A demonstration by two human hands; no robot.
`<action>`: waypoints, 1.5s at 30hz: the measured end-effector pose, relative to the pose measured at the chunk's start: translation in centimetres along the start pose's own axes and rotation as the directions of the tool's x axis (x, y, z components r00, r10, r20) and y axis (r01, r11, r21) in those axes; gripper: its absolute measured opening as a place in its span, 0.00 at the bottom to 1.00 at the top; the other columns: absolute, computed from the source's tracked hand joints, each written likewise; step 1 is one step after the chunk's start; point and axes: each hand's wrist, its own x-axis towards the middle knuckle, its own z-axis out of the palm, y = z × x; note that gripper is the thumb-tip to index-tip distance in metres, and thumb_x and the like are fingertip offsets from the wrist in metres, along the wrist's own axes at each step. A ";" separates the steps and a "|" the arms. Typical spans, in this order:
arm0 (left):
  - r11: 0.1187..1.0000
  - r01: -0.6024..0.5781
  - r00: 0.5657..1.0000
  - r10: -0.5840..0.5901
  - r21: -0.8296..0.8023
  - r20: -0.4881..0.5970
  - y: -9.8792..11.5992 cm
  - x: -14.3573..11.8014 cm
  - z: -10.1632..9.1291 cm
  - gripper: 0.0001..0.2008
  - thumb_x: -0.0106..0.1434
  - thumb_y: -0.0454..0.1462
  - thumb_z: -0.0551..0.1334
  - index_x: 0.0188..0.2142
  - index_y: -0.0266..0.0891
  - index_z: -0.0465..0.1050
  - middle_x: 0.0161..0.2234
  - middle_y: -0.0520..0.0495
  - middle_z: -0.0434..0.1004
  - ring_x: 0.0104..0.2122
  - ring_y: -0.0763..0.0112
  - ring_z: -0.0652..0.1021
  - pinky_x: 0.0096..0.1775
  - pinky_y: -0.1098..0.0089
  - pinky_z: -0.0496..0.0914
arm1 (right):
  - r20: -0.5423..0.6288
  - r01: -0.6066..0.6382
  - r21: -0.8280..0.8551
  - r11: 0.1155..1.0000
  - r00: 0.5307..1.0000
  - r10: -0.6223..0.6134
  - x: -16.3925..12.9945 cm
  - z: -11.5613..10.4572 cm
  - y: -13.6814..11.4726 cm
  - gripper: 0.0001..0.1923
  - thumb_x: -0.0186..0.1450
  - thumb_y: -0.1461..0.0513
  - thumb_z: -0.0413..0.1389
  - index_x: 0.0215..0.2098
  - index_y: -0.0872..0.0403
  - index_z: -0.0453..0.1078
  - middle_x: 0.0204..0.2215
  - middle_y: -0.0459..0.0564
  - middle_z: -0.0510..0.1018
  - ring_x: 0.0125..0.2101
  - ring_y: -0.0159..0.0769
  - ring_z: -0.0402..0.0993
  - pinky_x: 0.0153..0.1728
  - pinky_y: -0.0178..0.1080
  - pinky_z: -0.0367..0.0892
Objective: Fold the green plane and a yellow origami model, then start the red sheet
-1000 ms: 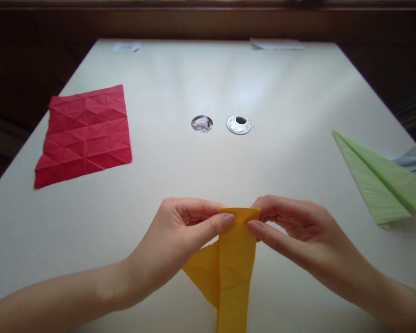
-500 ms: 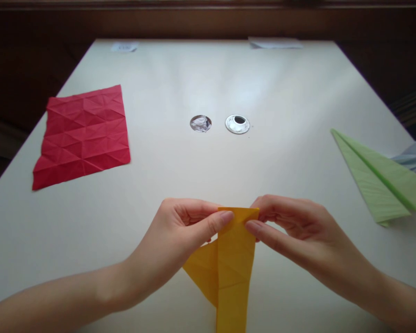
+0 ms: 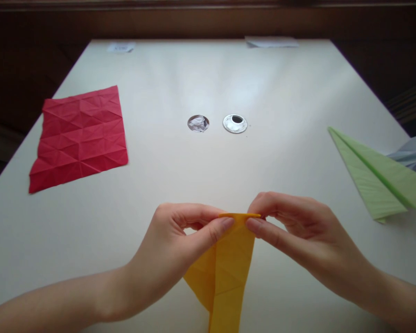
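Observation:
A folded yellow paper (image 3: pixel 225 273) stands up from the near edge of the cream table (image 3: pixel 208 83), narrow at the bottom and wider at the top. My left hand (image 3: pixel 180 240) pinches its top left corner between thumb and forefinger. My right hand (image 3: pixel 294 231) pinches the top right corner the same way. The top edge between my fingers is bent over toward the far side, so it shows as a thin line. The paper's lower end runs out of view.
A creased red paper square (image 3: pixel 79 136) lies flat at the left. A green paper plane (image 3: pixel 377 178) rests at the right edge, over something grey. Two round cable holes (image 3: pixel 198 123) (image 3: pixel 235 124) sit mid-table. White slips (image 3: pixel 271 42) lie at the far edge.
The yellow paper's top edge has tipped away from me, from a visible flap to a thin line. Both hands keep their pinch and have risen slightly.

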 end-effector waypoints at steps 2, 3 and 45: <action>1.000 -0.013 1.000 0.013 0.008 -0.010 0.0 0.0 0.0 0.06 0.57 0.40 0.63 0.34 0.50 0.80 0.26 0.55 0.80 0.26 0.76 0.75 0.27 0.79 0.68 | 0.004 0.005 0.009 1.000 1.000 -0.006 -0.1 -0.1 0.0 0.06 0.60 0.61 0.57 0.25 0.53 0.69 0.20 0.42 0.71 0.23 0.27 0.67 0.25 0.29 0.63; 1.000 -0.020 1.000 0.020 0.009 -0.014 0.0 0.0 0.0 0.06 0.57 0.39 0.63 0.34 0.50 0.80 0.26 0.55 0.80 0.26 0.76 0.76 0.27 0.79 0.68 | 0.007 0.006 0.014 1.000 1.000 -0.006 -0.1 -0.1 0.0 0.06 0.60 0.61 0.57 0.25 0.53 0.69 0.20 0.42 0.71 0.23 0.27 0.67 0.25 0.29 0.63; 0.983 0.141 0.925 -0.173 0.116 0.340 -2.0 2.2 -0.4 0.09 0.58 0.40 0.59 0.31 0.37 0.76 0.30 0.48 0.78 0.31 0.68 0.77 0.32 0.72 0.69 | 0.185 -0.145 -0.028 0.989 0.972 0.148 1.8 -0.1 0.8 0.09 0.61 0.59 0.54 0.27 0.54 0.72 0.25 0.45 0.76 0.28 0.31 0.70 0.30 0.33 0.65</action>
